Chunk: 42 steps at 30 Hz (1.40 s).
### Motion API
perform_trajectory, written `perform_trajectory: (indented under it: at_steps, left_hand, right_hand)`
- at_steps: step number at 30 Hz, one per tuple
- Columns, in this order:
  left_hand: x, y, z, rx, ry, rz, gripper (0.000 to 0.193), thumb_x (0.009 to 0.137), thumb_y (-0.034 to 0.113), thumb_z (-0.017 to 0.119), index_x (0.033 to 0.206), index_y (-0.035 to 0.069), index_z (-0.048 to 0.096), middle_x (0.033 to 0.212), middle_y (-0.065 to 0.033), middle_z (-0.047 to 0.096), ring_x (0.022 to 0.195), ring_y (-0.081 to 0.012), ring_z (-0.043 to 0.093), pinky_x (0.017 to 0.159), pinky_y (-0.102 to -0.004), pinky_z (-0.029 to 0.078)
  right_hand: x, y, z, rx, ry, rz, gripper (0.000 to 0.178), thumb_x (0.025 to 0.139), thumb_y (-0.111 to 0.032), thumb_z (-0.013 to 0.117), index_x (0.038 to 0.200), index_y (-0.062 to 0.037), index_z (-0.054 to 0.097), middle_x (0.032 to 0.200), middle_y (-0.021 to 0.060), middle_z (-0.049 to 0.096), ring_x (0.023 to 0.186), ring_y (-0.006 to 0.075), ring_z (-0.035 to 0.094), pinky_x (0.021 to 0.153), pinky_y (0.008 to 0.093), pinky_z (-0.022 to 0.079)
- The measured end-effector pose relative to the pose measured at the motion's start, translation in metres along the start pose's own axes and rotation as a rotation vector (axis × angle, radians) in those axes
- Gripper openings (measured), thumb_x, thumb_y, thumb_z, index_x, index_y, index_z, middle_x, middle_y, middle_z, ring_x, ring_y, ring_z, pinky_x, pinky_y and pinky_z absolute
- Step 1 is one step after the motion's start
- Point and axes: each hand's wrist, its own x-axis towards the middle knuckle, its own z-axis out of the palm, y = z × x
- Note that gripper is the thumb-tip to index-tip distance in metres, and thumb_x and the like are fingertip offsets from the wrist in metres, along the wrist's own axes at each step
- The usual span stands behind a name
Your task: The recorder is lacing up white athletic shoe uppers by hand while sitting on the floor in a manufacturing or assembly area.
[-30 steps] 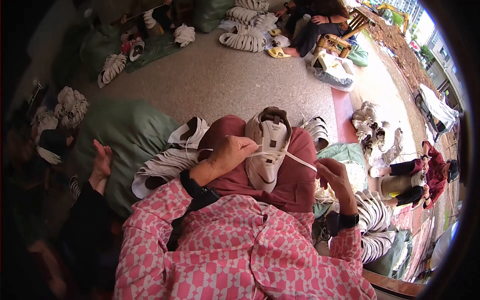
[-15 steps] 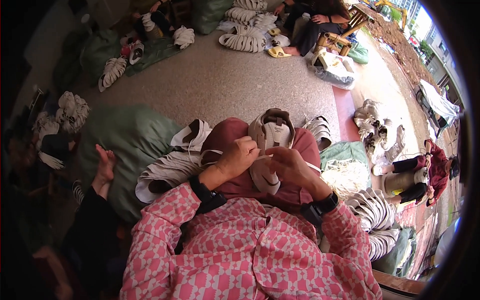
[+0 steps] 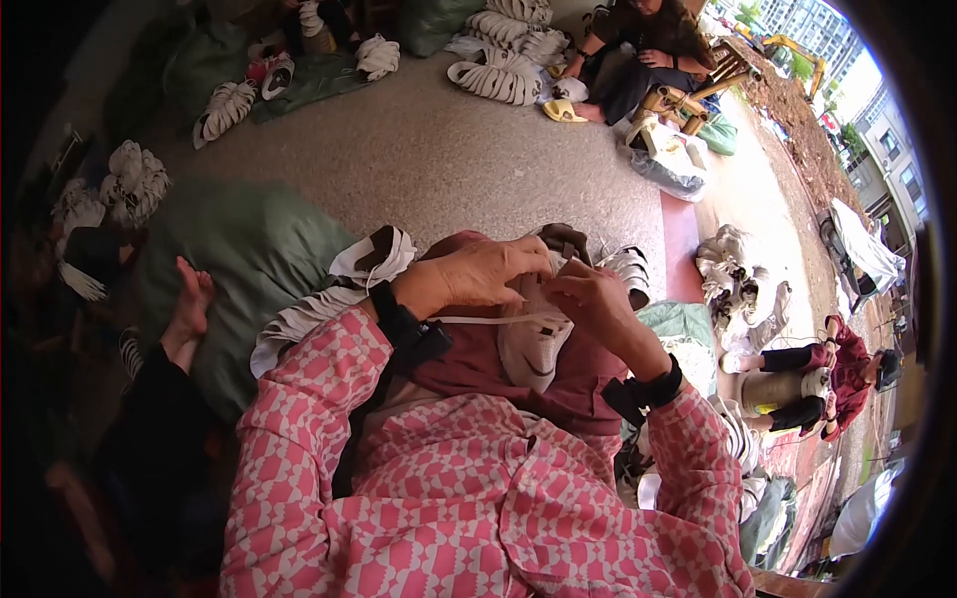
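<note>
A beige and white shoe upper [image 3: 533,349] rests across my lap, its toe pointing toward me. A pale shoelace [image 3: 478,320] trails sideways over it, below my hands. My left hand [image 3: 488,274] is bent over the left side of the upper, fingers curled onto its lacing area. On the other side my right hand [image 3: 593,299] is pinched close to the eyelets, apparently on the lace; its fingertips are partly hidden. The dark collar [image 3: 565,239] of the upper shows beyond my fingers.
Stacked pale uppers [image 3: 299,324] lie by my left thigh beside a large green sack [image 3: 244,249]. More uppers [image 3: 630,274] and a bundle of pale laces [image 3: 695,361] are at my right. Other people [image 3: 648,60] sit nearby; a bare foot [image 3: 189,299] is close on the left.
My hands have moved up the upper toward its collar, and the left hand has opened out from a tighter curl. The lace now stretches across the toe side.
</note>
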Motion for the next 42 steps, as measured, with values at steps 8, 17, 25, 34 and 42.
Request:
perform_trajectory:
  at_steps: [8,17,25,34,42]
  left_hand:
    - [0.011,-0.012,0.012,-0.133,-0.024,-0.096,0.037,0.066,0.005,0.073,0.098,0.005,0.056,0.102,-0.007,0.049,0.094,-0.0251,0.056,0.081,-0.0342,0.047]
    - [0.005,0.018,0.017,-0.048,-0.002,-0.197,0.03,0.066,0.021,0.08,0.087,0.008,0.062,0.101,-0.0066,0.048,0.101,-0.0226,0.054,0.086,-0.035,0.046]
    - [0.005,0.011,0.036,0.148,0.126,-0.162,0.017,0.074,0.02,0.074,0.081,0.005,0.068,0.103,-0.0084,0.05,0.101,-0.0272,0.053,0.087,-0.0373,0.045]
    - [0.007,0.004,0.014,-0.11,-0.14,-0.265,0.019,0.078,0.022,0.075,0.08,0.003,0.069,0.107,-0.0047,0.044,0.099,-0.0186,0.049,0.086,-0.0305,0.043]
    - [0.013,0.021,0.013,-0.069,-0.082,-0.308,0.027,0.074,0.023,0.079,0.094,0.009,0.067,0.11,-0.0048,0.045,0.102,-0.0187,0.05,0.086,-0.0308,0.043]
  right_hand:
    - [0.002,0.005,0.028,-0.03,-0.076,-0.058,0.008,0.081,-0.009,0.063,0.088,-0.0084,0.065,0.099,0.0058,0.061,0.084,0.0274,0.064,0.07,0.0395,0.052]
    - [-0.009,0.041,-0.055,-0.428,0.06,0.297,0.016,0.09,-0.007,0.047,0.099,-0.0022,0.059,0.089,0.0114,0.056,0.08,0.0233,0.062,0.068,0.0379,0.047]
    - [-0.025,0.044,-0.029,1.611,0.265,0.503,0.029,0.096,-0.024,0.043,0.092,-0.0006,0.06,0.103,0.0149,0.064,0.083,0.0246,0.065,0.078,0.0357,0.052]
    - [-0.119,0.181,-0.148,2.148,1.267,0.216,0.015,0.087,-0.002,0.041,0.076,0.0057,0.049,0.088,0.0229,0.057,0.092,0.034,0.058,0.106,0.0567,0.04]
    - [-0.22,0.18,-0.203,2.0,1.38,0.121,0.007,0.084,0.0,0.044,0.087,0.006,0.046,0.083,0.0123,0.047,0.074,0.0223,0.045,0.075,0.039,0.042]
